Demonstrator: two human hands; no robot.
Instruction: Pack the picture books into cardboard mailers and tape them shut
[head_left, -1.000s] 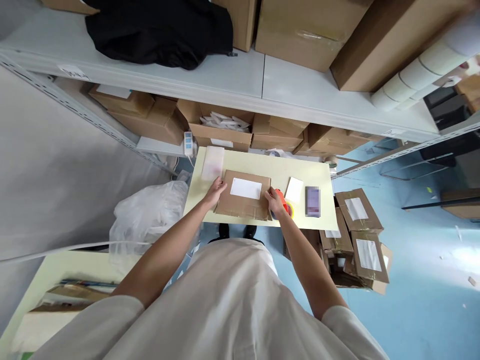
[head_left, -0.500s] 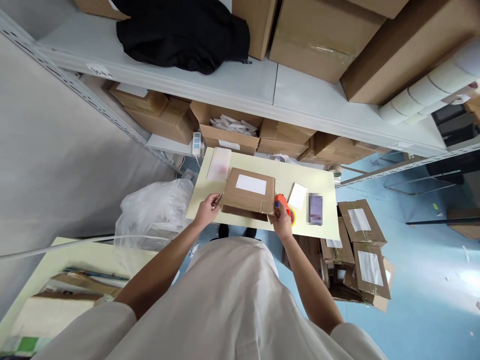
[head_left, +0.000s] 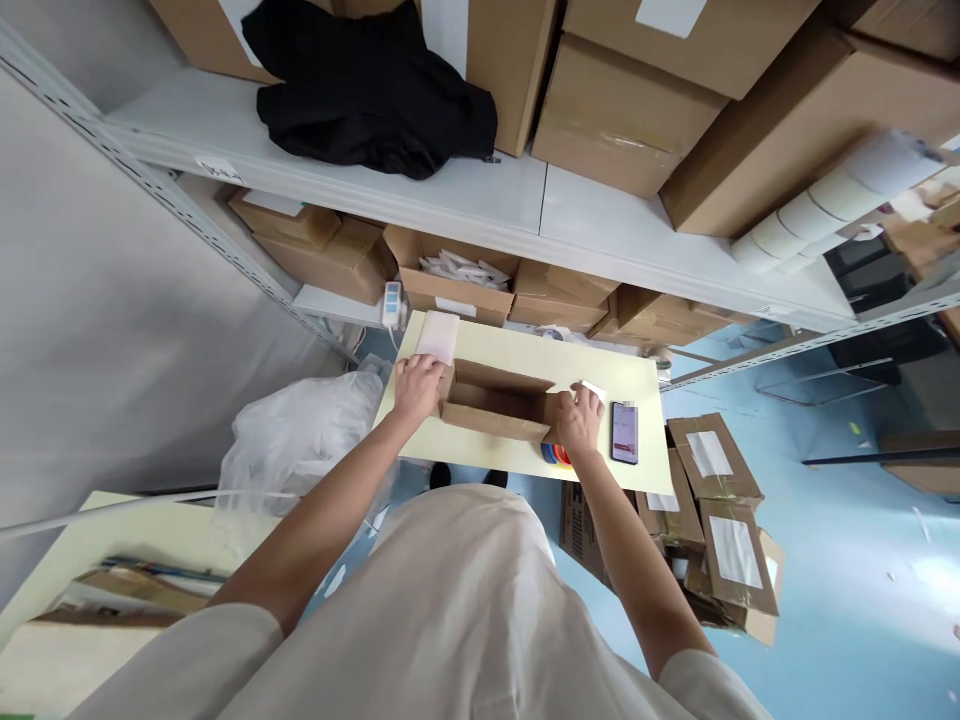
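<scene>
An open cardboard box sits on the pale yellow table, its opening turned up toward me and its inside dark. At the box's left end, my left hand is closed on the side flap, fingers over the far side. My right hand grips the flap at the right end, fingers bent and partly hiding a white card. Just below that hand, a tape dispenser in red, blue and yellow is partly covered. A pale pink sheet lies beyond my left hand.
A phone lies at the table's right. Grey shelving with boxes and a black garment rises behind. Labelled cartons are piled on the floor at right; a clear plastic bag bulges at left.
The box has turned over from its labelled face to its open side. Both hands have shifted up to the end flaps, and my right hand now partly covers the white card.
</scene>
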